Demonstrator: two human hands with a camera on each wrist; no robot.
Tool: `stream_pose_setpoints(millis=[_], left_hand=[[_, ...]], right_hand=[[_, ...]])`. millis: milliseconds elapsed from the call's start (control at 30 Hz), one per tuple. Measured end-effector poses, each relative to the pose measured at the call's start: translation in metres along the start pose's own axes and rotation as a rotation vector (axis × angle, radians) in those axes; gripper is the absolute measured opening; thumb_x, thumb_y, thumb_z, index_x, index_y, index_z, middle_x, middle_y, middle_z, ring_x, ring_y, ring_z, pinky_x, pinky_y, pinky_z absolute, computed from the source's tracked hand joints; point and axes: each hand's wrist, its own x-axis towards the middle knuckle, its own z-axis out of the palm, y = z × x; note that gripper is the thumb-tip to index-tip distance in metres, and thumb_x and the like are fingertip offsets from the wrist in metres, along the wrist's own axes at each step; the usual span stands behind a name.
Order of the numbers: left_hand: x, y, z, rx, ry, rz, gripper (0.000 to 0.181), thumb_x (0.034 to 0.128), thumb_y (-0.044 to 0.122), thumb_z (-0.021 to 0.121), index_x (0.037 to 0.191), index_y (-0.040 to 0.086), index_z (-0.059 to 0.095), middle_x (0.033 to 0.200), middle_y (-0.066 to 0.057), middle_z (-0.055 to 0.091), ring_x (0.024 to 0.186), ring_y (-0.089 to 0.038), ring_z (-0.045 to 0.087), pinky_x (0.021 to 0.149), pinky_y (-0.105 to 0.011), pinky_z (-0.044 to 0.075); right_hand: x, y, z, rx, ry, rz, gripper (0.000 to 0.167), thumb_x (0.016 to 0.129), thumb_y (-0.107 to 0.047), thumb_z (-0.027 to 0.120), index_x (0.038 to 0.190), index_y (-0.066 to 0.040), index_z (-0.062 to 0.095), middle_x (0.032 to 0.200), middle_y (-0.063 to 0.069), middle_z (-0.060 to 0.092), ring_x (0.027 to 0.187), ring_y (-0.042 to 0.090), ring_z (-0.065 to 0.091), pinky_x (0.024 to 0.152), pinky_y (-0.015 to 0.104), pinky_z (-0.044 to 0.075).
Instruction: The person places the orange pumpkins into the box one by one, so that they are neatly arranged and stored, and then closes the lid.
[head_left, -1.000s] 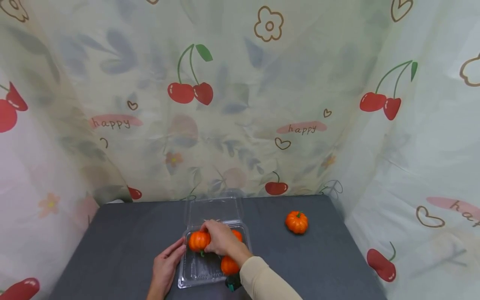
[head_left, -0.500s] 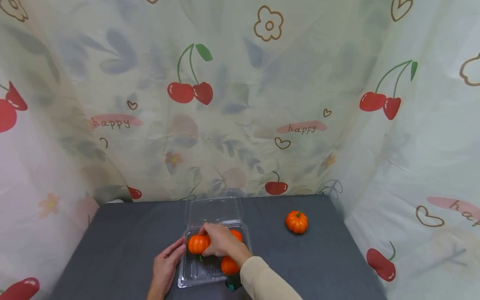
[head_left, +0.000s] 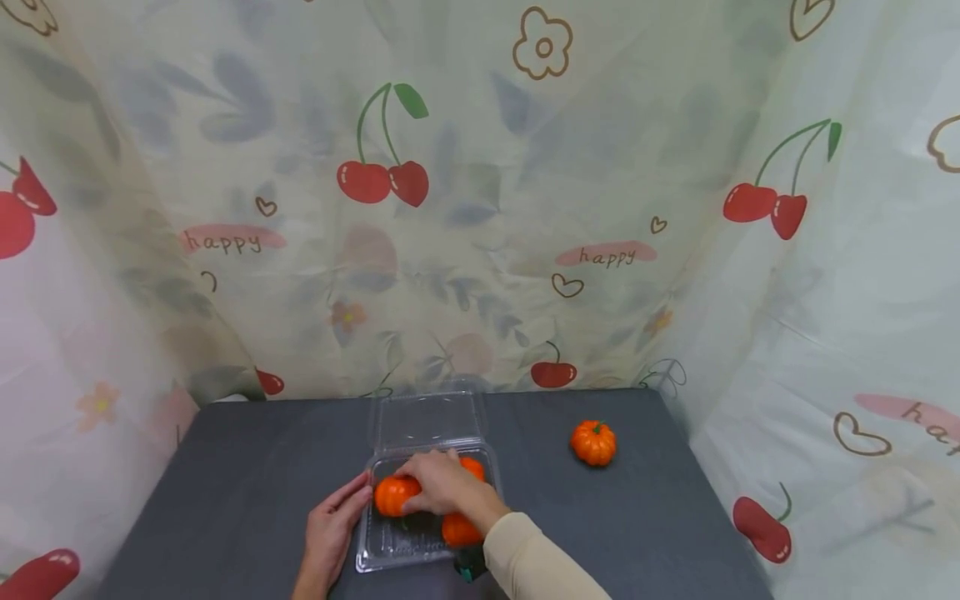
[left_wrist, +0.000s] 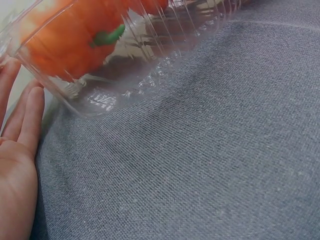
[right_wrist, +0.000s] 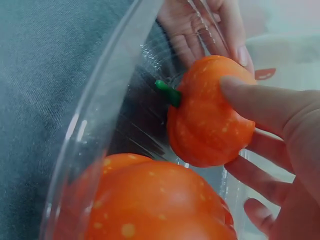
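Pumpkin point(head_left: 392, 498) was gripped by the right hand point(head_left: 438, 482) inside the clear container point(head_left: 388, 545), seemingly steadied by the straight-fingered left hand point(head_left: 332, 523).

On the left of the clear container point(head_left: 393, 542), the left hand point(head_left: 332, 523) blocks the wall; the open lid point(head_left: 429, 419) fills its far side, and the right sleeve point(head_left: 536, 558) bars its near right corner. A hand could pass between its far right corner and the lone pumpkin point(head_left: 593, 443).

From above, the head view looked across the desk point(head_left: 247, 500) toward its far edge; close-in wrist views shared the container point(head_left: 397, 550).
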Motion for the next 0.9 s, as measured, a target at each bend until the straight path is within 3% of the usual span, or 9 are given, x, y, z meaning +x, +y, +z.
stream_pose_setpoints(millis=[233,367,533,667,900], left_hand=[[0.0021,-0.0001,0.0005,0.006,0.011,-0.008,0.062,0.0855,0.015,0.083,0.139,-0.004,0.058,0.104,0.016,0.078,0.104,0.001,0.072,0.092,-0.02,0.06],[0.0014,0.0006,0.0009,0.008,0.014,-0.016,0.065,0.0846,0.016,0.084,0.141,-0.004,0.057,0.105,0.016,0.078,0.104,0.001,0.072,0.092,-0.02,0.06],[0.0002,0.002,0.0007,-0.008,0.002,-0.018,0.066,0.0834,0.017,0.085,0.14,-0.003,0.058,0.104,0.017,0.078,0.105,0.0,0.072,0.092,-0.02,0.06],[0.0001,0.0025,0.0003,-0.015,-0.004,-0.022,0.064,0.0834,0.017,0.085,0.139,-0.002,0.06,0.103,0.016,0.078,0.104,0.0,0.072,0.092,-0.02,0.06],[0.0003,0.0,0.0001,-0.01,0.0,-0.003,0.061,0.0855,0.016,0.083,0.139,-0.003,0.06,0.104,0.015,0.078,0.103,0.001,0.072,0.091,-0.019,0.061]], right_hand=[[-0.0037,-0.0048,0.0042,-0.137,0.072,0.028,0.048,0.087,-0.039,0.081,0.132,-0.028,0.066,0.132,-0.009,0.066,0.118,0.018,0.058,0.095,0.037,0.042],[-0.0043,-0.0038,0.0058,-0.131,0.091,0.052,0.048,0.086,-0.04,0.081,0.13,-0.028,0.066,0.131,-0.008,0.066,0.119,0.02,0.057,0.104,0.046,0.044],[-0.0043,-0.0018,0.0052,-0.104,0.083,0.058,0.046,0.086,-0.04,0.08,0.128,-0.027,0.065,0.129,-0.008,0.065,0.117,0.02,0.057,0.099,0.042,0.044],[-0.0054,-0.004,0.0064,-0.158,0.1,0.085,0.046,0.086,-0.041,0.08,0.127,-0.028,0.065,0.128,-0.007,0.065,0.115,0.019,0.056,0.092,0.037,0.043],[-0.006,-0.007,0.008,-0.232,0.099,0.091,0.051,0.085,-0.046,0.079,0.129,-0.028,0.062,0.128,-0.005,0.064,0.117,0.02,0.055,0.098,0.042,0.045]])
